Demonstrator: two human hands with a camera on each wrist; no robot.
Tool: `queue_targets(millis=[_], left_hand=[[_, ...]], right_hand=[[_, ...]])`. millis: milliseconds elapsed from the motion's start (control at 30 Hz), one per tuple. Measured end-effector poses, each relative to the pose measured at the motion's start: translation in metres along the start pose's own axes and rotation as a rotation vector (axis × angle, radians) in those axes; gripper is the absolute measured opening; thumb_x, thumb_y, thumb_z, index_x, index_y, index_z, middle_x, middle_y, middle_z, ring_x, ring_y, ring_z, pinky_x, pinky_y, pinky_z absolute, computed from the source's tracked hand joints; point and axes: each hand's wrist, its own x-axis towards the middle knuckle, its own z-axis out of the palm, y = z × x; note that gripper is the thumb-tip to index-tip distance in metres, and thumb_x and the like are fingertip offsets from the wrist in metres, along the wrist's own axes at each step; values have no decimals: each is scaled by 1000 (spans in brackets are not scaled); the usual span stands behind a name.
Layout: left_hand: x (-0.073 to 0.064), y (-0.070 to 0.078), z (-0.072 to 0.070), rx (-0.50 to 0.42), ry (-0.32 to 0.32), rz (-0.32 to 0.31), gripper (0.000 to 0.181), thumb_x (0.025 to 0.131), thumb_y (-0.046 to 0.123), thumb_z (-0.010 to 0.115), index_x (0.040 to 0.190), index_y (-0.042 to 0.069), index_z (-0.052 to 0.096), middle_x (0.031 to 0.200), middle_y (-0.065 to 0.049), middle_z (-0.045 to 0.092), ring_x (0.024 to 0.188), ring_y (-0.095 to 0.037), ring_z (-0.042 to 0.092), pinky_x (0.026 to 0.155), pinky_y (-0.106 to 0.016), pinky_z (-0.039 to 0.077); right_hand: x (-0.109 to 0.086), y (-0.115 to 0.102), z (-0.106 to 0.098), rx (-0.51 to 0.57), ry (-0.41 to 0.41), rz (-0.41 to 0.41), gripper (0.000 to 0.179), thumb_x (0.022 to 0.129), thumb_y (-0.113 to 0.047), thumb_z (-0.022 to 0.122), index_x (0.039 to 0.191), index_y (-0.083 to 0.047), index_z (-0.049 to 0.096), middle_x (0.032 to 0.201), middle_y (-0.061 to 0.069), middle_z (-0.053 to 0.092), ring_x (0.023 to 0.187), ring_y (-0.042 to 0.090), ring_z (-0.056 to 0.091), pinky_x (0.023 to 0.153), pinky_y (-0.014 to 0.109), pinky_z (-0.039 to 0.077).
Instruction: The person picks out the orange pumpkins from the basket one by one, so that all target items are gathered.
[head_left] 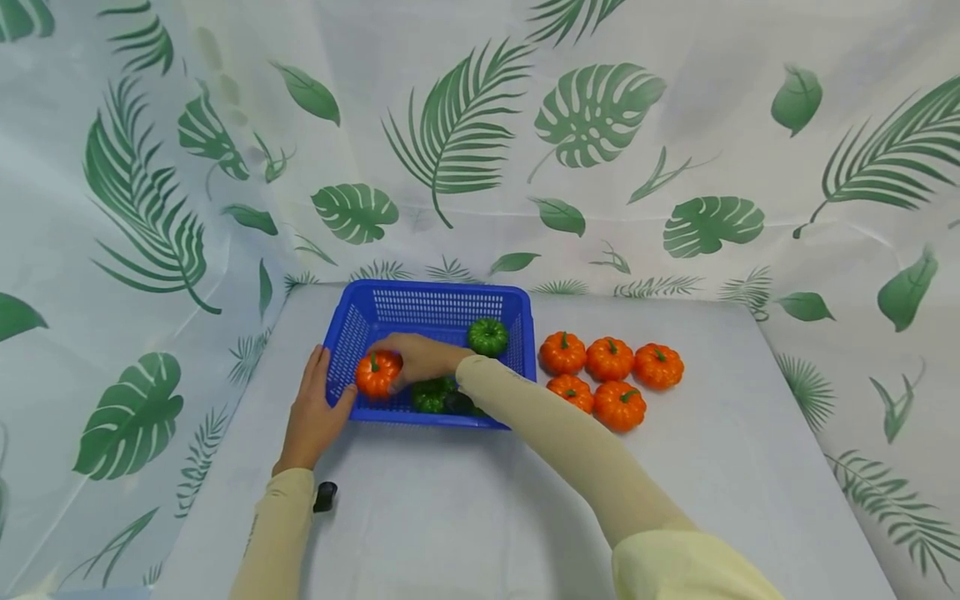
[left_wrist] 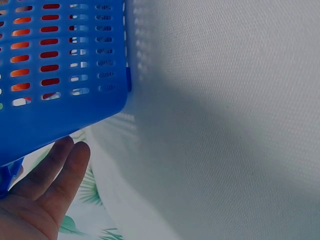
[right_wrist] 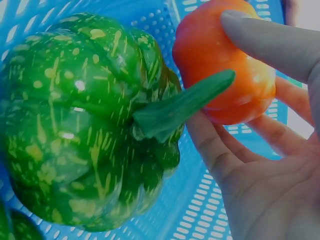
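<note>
My right hand [head_left: 426, 357] grips an orange toy pumpkin [head_left: 377, 377] with a green stem, inside the left part of a blue plastic basket [head_left: 442, 286]. In the right wrist view the thumb lies on one side of that pumpkin and the fingers on the other. My left hand [head_left: 309, 427] is at the basket's near left corner, its visible fingers [left_wrist: 67, 172] fairly straight against the outside. A green pumpkin [head_left: 487, 337] sits at the basket's right; a speckled green pumpkin [right_wrist: 85, 125] lies close to my right hand. My right forearm partly hides green ones along the near wall.
Several orange pumpkins [head_left: 610, 359] stand in two rows on the white table [head_left: 435, 517], right of the basket. A small black object [head_left: 325, 497] shows beside the left wrist. Leaf-printed white sheeting [head_left: 480, 167] encloses the back and sides.
</note>
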Motion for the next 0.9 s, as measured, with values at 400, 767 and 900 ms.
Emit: queue_targets(millis=[400,767,900], left_hand=[[-2,4,-1,-6,0,5,83,108,28,61,173,6,13,180,-10,4,160,-46,20,124,-67,23],[-2,3,-1,5,7,9,83,108,28,60,173,6,13,180,-11,5,159,-47,19,124,-66,22],[-3,2,0,4,9,20,83,108,28,61,172,5,13,180,-12,5,159,-47,20,124,-66,23]], right_hand=[[-27,10,-10,87,108,13,74,93,-21,86,158,-9,53,151,12,53,132,24,56,110,32,50],[-61,22,-23,132,180,27,76,92,-22,86,158,-10,52,151,12,52,130,26,56,109,38,53],[-75,23,-28,133,205,36,77,92,-25,86,159,-9,51,154,14,50,131,29,55,108,40,53]])
